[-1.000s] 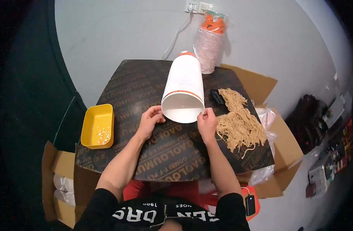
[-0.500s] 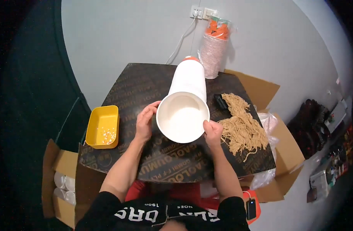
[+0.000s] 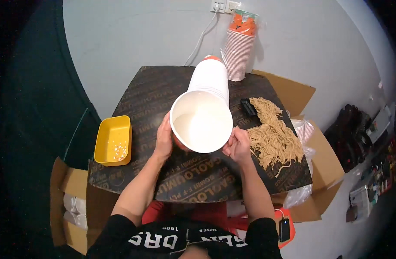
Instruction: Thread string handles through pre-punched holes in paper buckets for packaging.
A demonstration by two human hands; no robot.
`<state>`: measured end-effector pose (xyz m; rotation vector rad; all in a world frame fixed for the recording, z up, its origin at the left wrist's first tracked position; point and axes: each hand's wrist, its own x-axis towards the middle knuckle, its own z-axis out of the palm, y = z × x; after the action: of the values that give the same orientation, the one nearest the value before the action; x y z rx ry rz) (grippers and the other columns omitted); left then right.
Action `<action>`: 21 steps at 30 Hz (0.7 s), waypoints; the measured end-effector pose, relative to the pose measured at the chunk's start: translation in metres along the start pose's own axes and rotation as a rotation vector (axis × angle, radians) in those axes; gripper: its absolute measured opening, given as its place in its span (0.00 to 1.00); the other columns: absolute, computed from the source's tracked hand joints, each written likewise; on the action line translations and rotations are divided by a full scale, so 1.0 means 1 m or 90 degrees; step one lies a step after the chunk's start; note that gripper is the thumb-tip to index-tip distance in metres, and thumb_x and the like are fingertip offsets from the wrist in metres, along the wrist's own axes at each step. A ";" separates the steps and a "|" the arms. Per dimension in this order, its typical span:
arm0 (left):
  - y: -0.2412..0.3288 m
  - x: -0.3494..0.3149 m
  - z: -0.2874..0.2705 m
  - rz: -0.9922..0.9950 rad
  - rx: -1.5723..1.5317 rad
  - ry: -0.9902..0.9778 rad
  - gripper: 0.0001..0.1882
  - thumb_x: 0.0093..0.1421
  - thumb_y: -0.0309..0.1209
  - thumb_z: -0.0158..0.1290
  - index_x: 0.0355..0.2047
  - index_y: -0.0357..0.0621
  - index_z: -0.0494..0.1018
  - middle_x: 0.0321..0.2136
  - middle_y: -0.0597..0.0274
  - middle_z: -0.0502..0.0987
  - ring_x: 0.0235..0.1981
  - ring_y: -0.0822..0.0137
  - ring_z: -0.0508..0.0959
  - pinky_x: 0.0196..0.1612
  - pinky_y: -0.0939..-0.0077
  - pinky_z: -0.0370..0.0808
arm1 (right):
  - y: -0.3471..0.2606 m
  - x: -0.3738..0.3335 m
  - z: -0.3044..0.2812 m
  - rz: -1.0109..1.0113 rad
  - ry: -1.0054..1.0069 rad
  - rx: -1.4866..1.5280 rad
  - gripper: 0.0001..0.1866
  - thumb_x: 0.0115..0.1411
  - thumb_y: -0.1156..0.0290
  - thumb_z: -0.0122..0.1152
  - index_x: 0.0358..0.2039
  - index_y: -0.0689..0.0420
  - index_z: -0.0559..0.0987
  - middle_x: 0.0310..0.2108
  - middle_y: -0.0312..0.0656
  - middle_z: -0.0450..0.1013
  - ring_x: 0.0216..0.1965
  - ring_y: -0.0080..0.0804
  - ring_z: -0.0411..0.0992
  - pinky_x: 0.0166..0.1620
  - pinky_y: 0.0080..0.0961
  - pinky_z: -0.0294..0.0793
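A large white paper tub (image 3: 201,125) is tilted with its open mouth toward me, over the middle of the table; its inside looks bare. My left hand (image 3: 164,138) is wrapped round its left side, the fingertips hidden behind the wall. A reddish patch shows under the rim there. At the lower right of the rim, my right hand (image 3: 237,144) has its fingers curled together; whether they pinch anything is hidden. Behind the held tub, a stack of white tubs (image 3: 209,75) with an orange end stands toward the wall.
A yellow tray (image 3: 101,142) with small pale bits is at left. Tan noodle-like strands (image 3: 273,140) lie at right beside a black object (image 3: 248,107). A bagged cup stack (image 3: 239,54) stands at the back. Open cartons (image 3: 325,155) flank the table (image 3: 185,181).
The tub has risen toward me and tipped, its mouth looking larger. My right hand has slid off the rim's side to beneath it, fingers now curled; my left hand has moved further round the wall.
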<state>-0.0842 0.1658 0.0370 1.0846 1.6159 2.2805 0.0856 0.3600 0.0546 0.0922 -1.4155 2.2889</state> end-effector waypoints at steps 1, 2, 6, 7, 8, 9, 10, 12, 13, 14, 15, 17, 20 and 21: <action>-0.002 0.000 -0.003 -0.007 0.012 0.023 0.28 0.71 0.44 0.33 0.59 0.34 0.65 0.56 0.52 0.70 0.58 0.62 0.67 0.63 0.71 0.59 | 0.002 -0.001 0.001 -0.001 -0.001 0.000 0.25 0.69 0.56 0.45 0.19 0.62 0.69 0.15 0.48 0.70 0.09 0.28 0.59 0.13 0.25 0.57; -0.002 0.000 -0.004 -0.006 0.012 0.022 0.28 0.71 0.44 0.33 0.59 0.34 0.65 0.56 0.52 0.70 0.58 0.62 0.67 0.63 0.71 0.59 | 0.003 -0.002 0.004 -0.035 -0.042 0.021 0.23 0.69 0.60 0.42 0.20 0.62 0.68 0.17 0.51 0.70 0.09 0.29 0.59 0.12 0.25 0.57; 0.008 -0.002 -0.006 -0.016 0.068 0.034 0.26 0.72 0.44 0.32 0.45 0.32 0.71 0.43 0.54 0.77 0.44 0.64 0.74 0.52 0.69 0.67 | -0.002 -0.007 0.005 -0.058 -0.141 0.068 0.19 0.69 0.64 0.40 0.24 0.62 0.68 0.21 0.58 0.72 0.10 0.32 0.61 0.12 0.27 0.60; 0.013 -0.002 -0.006 -0.015 0.091 0.029 0.27 0.72 0.44 0.31 0.40 0.32 0.72 0.38 0.55 0.78 0.38 0.65 0.75 0.47 0.69 0.70 | -0.004 -0.008 0.006 -0.039 -0.140 0.083 0.19 0.69 0.64 0.41 0.24 0.62 0.68 0.21 0.59 0.72 0.10 0.32 0.61 0.12 0.27 0.61; 0.016 -0.002 -0.005 -0.014 0.091 0.030 0.27 0.72 0.44 0.31 0.40 0.32 0.72 0.38 0.55 0.78 0.38 0.65 0.75 0.47 0.69 0.70 | -0.005 -0.008 0.006 -0.049 -0.168 0.098 0.19 0.69 0.64 0.43 0.23 0.62 0.68 0.22 0.60 0.73 0.09 0.32 0.61 0.11 0.27 0.62; 0.019 -0.002 -0.003 -0.048 0.083 0.019 0.27 0.72 0.44 0.32 0.40 0.32 0.72 0.35 0.56 0.79 0.36 0.66 0.75 0.44 0.69 0.71 | -0.007 -0.009 0.006 -0.049 -0.169 0.097 0.19 0.69 0.64 0.43 0.23 0.62 0.68 0.22 0.60 0.73 0.09 0.32 0.61 0.11 0.27 0.62; 0.020 -0.001 -0.003 -0.081 0.076 0.008 0.27 0.72 0.44 0.32 0.39 0.32 0.72 0.32 0.56 0.80 0.34 0.67 0.75 0.42 0.70 0.71 | -0.008 -0.009 0.006 -0.038 -0.159 0.078 0.19 0.69 0.64 0.45 0.23 0.63 0.68 0.22 0.60 0.73 0.09 0.31 0.61 0.11 0.26 0.61; 0.016 0.003 -0.007 -0.062 0.123 0.012 0.26 0.72 0.45 0.32 0.39 0.34 0.72 0.32 0.58 0.81 0.32 0.69 0.75 0.41 0.71 0.72 | -0.008 -0.009 0.009 -0.022 -0.149 0.062 0.20 0.69 0.64 0.46 0.23 0.63 0.68 0.22 0.61 0.73 0.09 0.31 0.61 0.11 0.25 0.61; 0.015 0.004 -0.008 -0.087 0.124 0.005 0.26 0.72 0.45 0.32 0.38 0.35 0.72 0.32 0.58 0.81 0.33 0.71 0.76 0.41 0.72 0.72 | -0.008 -0.008 0.011 -0.011 -0.136 0.042 0.20 0.69 0.63 0.45 0.22 0.63 0.69 0.22 0.61 0.73 0.09 0.30 0.61 0.11 0.25 0.61; 0.015 0.005 -0.008 -0.111 0.123 -0.004 0.26 0.72 0.45 0.33 0.38 0.36 0.73 0.32 0.59 0.81 0.33 0.72 0.76 0.41 0.72 0.71 | -0.008 -0.008 0.012 0.000 -0.122 0.021 0.21 0.69 0.63 0.45 0.22 0.63 0.69 0.23 0.62 0.73 0.09 0.29 0.61 0.11 0.25 0.61; 0.015 0.006 -0.006 -0.186 0.077 0.008 0.28 0.72 0.47 0.34 0.39 0.35 0.75 0.34 0.60 0.81 0.33 0.72 0.76 0.41 0.72 0.71 | -0.008 -0.008 0.012 0.001 -0.123 0.021 0.21 0.69 0.63 0.45 0.22 0.63 0.69 0.23 0.62 0.73 0.09 0.29 0.61 0.11 0.25 0.61; 0.010 0.008 -0.010 -0.236 0.061 0.010 0.28 0.71 0.48 0.34 0.40 0.35 0.76 0.34 0.60 0.82 0.33 0.71 0.76 0.42 0.72 0.71 | -0.008 -0.008 0.014 0.000 -0.069 -0.004 0.17 0.67 0.69 0.49 0.22 0.62 0.69 0.21 0.53 0.71 0.10 0.26 0.60 0.14 0.21 0.60; -0.002 0.010 -0.013 -0.296 0.023 0.021 0.30 0.71 0.50 0.36 0.42 0.34 0.77 0.38 0.59 0.81 0.35 0.71 0.76 0.44 0.74 0.71 | 0.005 -0.003 0.023 -0.341 0.078 -0.521 0.12 0.63 0.77 0.55 0.22 0.62 0.67 0.16 0.43 0.65 0.13 0.24 0.57 0.19 0.17 0.57; 0.004 0.008 -0.006 -0.286 0.013 0.024 0.30 0.70 0.50 0.36 0.43 0.34 0.77 0.39 0.58 0.81 0.36 0.71 0.76 0.45 0.74 0.71 | 0.002 -0.007 0.024 -0.326 0.107 -0.633 0.11 0.56 0.83 0.61 0.24 0.61 0.67 0.21 0.37 0.63 0.20 0.24 0.58 0.25 0.18 0.57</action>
<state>-0.0928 0.1637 0.0430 0.6027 1.6921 1.9993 0.0869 0.3364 0.0619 -0.0450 -1.9746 1.0080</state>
